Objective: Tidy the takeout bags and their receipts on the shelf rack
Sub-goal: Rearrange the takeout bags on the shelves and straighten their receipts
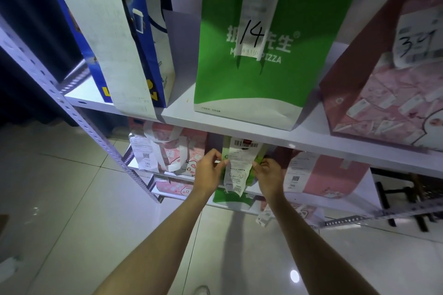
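Observation:
A small green takeout bag (229,195) stands on the lower shelf under the upper shelf board (239,124). A long white receipt (237,172) hangs down its front. My left hand (207,171) pinches the receipt's left edge. My right hand (267,175) grips the bag's right side next to the receipt. On the upper shelf stand a blue bag (141,43) with a long receipt, a big green pizza bag (259,55) marked 14, and a pink bag (393,84) with a numbered receipt.
Pink bags (177,151) (328,175) with receipts flank the small green bag on the lower shelf. A perforated metal upright (79,112) runs down the rack's left side. Further pink bags sit on a still lower shelf. Glossy floor tiles (72,223) lie below.

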{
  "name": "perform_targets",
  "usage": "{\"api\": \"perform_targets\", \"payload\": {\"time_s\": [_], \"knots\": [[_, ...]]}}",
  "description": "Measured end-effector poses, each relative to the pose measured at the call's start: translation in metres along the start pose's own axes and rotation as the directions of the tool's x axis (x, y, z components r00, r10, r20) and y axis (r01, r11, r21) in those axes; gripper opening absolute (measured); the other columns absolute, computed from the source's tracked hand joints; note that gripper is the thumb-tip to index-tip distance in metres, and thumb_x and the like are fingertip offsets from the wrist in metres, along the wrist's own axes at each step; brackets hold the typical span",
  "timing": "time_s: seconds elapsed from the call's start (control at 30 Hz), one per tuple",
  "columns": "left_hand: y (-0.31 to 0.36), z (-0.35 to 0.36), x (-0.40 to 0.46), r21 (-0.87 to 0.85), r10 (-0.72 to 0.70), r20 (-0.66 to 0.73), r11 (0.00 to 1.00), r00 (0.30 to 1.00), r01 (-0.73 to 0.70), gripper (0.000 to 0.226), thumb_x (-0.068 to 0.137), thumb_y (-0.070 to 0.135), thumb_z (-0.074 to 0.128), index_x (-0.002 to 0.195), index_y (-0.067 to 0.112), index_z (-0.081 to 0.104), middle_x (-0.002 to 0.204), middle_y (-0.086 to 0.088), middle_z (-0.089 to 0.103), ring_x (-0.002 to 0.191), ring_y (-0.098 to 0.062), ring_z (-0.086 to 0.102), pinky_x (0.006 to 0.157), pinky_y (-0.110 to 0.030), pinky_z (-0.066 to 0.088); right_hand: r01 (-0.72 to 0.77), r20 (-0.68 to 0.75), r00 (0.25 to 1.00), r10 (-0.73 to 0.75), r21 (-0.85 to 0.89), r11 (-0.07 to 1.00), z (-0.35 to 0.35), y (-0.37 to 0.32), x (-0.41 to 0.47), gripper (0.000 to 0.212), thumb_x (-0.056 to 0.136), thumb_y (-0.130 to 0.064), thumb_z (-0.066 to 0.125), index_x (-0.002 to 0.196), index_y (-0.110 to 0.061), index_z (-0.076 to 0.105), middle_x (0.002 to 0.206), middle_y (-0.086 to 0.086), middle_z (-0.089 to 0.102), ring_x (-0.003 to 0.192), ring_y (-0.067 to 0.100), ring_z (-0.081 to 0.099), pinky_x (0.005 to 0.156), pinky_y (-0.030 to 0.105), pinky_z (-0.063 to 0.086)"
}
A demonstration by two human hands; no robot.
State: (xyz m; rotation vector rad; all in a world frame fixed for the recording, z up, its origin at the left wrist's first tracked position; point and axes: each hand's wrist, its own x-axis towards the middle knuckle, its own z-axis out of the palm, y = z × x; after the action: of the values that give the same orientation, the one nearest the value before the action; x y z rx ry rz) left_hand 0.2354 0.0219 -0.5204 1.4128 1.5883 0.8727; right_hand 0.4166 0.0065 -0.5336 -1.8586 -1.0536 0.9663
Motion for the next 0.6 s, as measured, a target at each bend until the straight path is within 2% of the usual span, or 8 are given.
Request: {"api": "perform_targets", "payload": {"time_s": [0.23, 0.33, 0.4, 0.5, 0.6], "knots": [[-0.007, 0.008, -0.002, -0.051, -0.023, 0.011, 0.998, 1.0, 0.024, 0.017, 0.098, 0.02, 0.066, 0.086, 0.018, 0.054, 0.09, 0.002, 0.068, 0.08, -0.011, 0.066, 0.055, -0.012, 0.053, -0.021, -0.009, 1.0, 0.021, 0.047, 0.999, 0.004, 0.011, -0.003, 0.005, 0.097, -0.017, 0.065, 0.093, -0.014, 0.063, 0.089, 0.005, 0.074, 0.082, 0.025, 0.073, 0.073, 0.043, 0.063], [-0.007, 0.011, -0.003, -0.057, -0.036, -0.01, 0.998, 0.999, 0.035, 0.012, 0.099, 0.023, 0.065, 0.092, 0.017, 0.057, 0.096, 0.002, 0.072, 0.086, -0.014, 0.069, 0.056, -0.014, 0.053, -0.011, 0.012, 1.0, 0.011, 0.031, 0.999, 0.002, 0.013, -0.004, 0.003, 0.097, -0.017, 0.065, 0.095, -0.015, 0.064, 0.091, 0.003, 0.075, 0.083, 0.023, 0.074, 0.074, 0.041, 0.063], [-0.007, 0.014, -0.004, -0.066, -0.045, -0.022, 0.997, 0.999, 0.044, 0.009, 0.099, 0.022, 0.064, 0.095, 0.017, 0.058, 0.099, 0.002, 0.072, 0.09, -0.013, 0.069, 0.056, -0.013, 0.052, 0.0, 0.026, 1.0, 0.0, 0.008, 1.0, 0.0, 0.01, -0.006, 0.004, 0.097, -0.018, 0.065, 0.094, -0.016, 0.064, 0.093, 0.002, 0.075, 0.085, 0.02, 0.074, 0.071, 0.031, 0.061], [-0.008, 0.015, -0.005, -0.063, -0.05, -0.035, 0.997, 0.998, 0.048, 0.007, 0.099, 0.018, 0.064, 0.103, 0.015, 0.059, 0.104, 0.002, 0.072, 0.094, -0.016, 0.069, 0.061, -0.012, 0.05, 0.034, 0.028, 0.999, -0.033, -0.011, 0.999, 0.0, 0.005, -0.012, 0.011, 0.097, -0.015, 0.064, 0.088, -0.02, 0.06, 0.091, 0.001, 0.073, 0.079, 0.013, 0.07, 0.056, 0.01, 0.048], [-0.01, 0.015, -0.01, -0.052, -0.056, -0.027, 0.997, 0.998, 0.055, 0.017, 0.098, 0.014, 0.066, 0.112, 0.014, 0.057, 0.112, 0.0, 0.072, 0.098, -0.018, 0.068, 0.062, -0.012, 0.053, 0.049, 0.035, 0.998, -0.049, 0.004, 0.999, -0.001, 0.008, -0.018, 0.011, 0.098, -0.008, 0.06, 0.091, -0.016, 0.059, 0.088, 0.001, 0.07, 0.075, 0.01, 0.066, 0.056, 0.008, 0.045]]}}
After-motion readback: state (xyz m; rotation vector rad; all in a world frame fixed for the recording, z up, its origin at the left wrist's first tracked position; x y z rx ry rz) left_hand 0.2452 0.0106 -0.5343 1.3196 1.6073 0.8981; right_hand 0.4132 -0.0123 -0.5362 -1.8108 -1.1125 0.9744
